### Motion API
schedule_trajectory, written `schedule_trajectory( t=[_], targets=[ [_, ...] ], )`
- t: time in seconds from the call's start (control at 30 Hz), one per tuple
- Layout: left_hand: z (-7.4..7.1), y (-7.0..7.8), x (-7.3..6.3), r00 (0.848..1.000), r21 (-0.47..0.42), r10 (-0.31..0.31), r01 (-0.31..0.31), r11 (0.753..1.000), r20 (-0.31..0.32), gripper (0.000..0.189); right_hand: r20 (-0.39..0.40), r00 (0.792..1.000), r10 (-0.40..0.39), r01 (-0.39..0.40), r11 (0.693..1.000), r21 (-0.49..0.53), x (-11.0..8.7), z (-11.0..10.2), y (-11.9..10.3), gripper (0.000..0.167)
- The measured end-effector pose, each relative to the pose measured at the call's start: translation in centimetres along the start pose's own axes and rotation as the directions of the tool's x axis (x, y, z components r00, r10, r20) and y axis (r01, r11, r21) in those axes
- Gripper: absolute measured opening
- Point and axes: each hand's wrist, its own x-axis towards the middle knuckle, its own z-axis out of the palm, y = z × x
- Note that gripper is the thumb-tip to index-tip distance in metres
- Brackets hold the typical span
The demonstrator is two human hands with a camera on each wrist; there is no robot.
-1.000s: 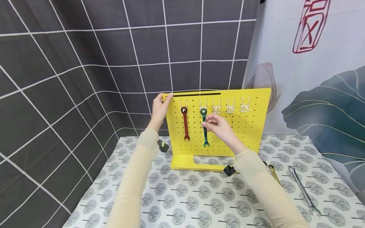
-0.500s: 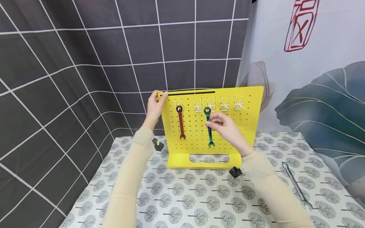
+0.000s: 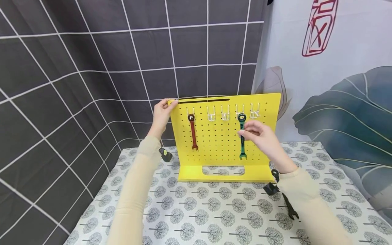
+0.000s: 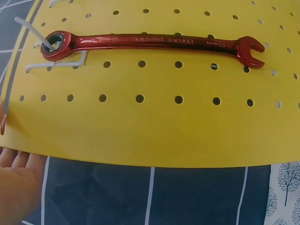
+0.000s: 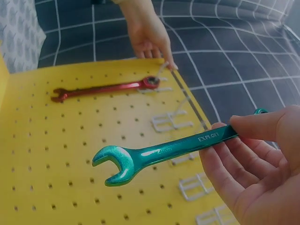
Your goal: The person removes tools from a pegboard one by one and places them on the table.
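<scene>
My right hand (image 3: 260, 137) pinches a green combination wrench (image 3: 242, 136) by its shaft, ring end up, in front of the yellow pegboard (image 3: 214, 143). In the right wrist view the wrench's open end (image 5: 117, 166) points away from the fingers, apart from the board. Whether the ring touches a hook cannot be told. My left hand (image 3: 162, 114) grips the board's top left corner, thumb in front and fingers behind. A red combination wrench (image 4: 154, 41) hangs by its ring on the leftmost white hook (image 4: 56, 64).
Several white wire hooks (image 3: 225, 114) line the board's upper part. A black wrench (image 3: 288, 206) lies on the tree-patterned cloth (image 3: 190, 204) at the right, partly hidden by my right forearm. Dark gridded fabric (image 3: 147, 44) hangs behind and at the left.
My right hand has carried the green wrench rightward along the row of hooks, from the second to in front of the fourth. The left hand stays on the board's corner. The view has shifted slightly.
</scene>
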Motion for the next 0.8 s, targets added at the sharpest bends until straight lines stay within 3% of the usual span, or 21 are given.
schedule_trajectory(
  t=[0.2, 0.53, 0.8],
  targets=[
    [0.0, -0.1, 0.2, 1.000, -0.032, -0.011, 0.011, 0.999, 0.010, 0.032, -0.052, 0.999, -0.011, 0.010, 1.000, -0.017, -1.7, -2.9, 0.4, 0.031],
    [-0.1, 0.1, 0.4, 1.000, -0.017, -0.027, 0.027, 1.000, 0.002, 0.026, -0.164, 0.985, 0.052, -0.073, 0.989, -0.130, -4.2, -8.2, 1.1, 0.032],
    [-0.1, 0.0, 0.5, 0.999, -0.016, -0.041, 0.041, 0.999, -0.009, 0.027, -0.238, 0.962, 0.131, -0.187, 0.955, -0.229, -6.6, -12.3, 2.2, 0.037]
  ],
)
